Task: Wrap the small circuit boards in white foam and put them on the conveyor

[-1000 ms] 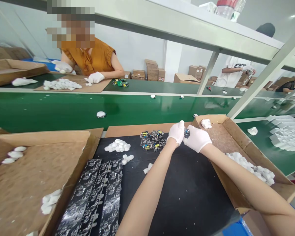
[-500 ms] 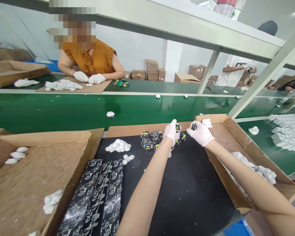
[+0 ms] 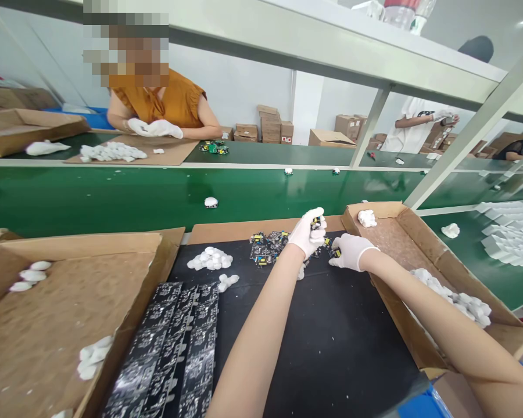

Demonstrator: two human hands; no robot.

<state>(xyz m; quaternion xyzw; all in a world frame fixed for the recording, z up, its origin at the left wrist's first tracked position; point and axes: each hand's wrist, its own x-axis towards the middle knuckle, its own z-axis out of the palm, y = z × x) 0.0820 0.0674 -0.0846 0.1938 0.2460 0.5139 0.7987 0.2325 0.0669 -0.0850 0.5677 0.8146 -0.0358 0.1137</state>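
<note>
Both my hands wear white gloves. My left hand (image 3: pixel 306 232) is raised over the black mat (image 3: pixel 331 337), its fingers closed round a small circuit board (image 3: pixel 316 222). My right hand (image 3: pixel 349 251) rests low on the mat beside the heap of small circuit boards (image 3: pixel 268 248), fingertips pinching one board (image 3: pixel 335 253) at the heap's right end. White plastic shells (image 3: pixel 209 258) lie in a cluster left of the heap.
Black board panels (image 3: pixel 174 354) lie at the mat's left. Cardboard trays with white shells stand left (image 3: pixel 70 302) and right (image 3: pixel 418 261). A green conveyor (image 3: pixel 113 197) carries shells (image 3: pixel 210 202). A person in orange (image 3: pixel 165 104) works across it; another person (image 3: pixel 414 125) stands far right.
My right hand has dropped from mid-air down to the mat at the heap's edge. My left hand has lifted slightly. The shells on the conveyor have drifted right.
</note>
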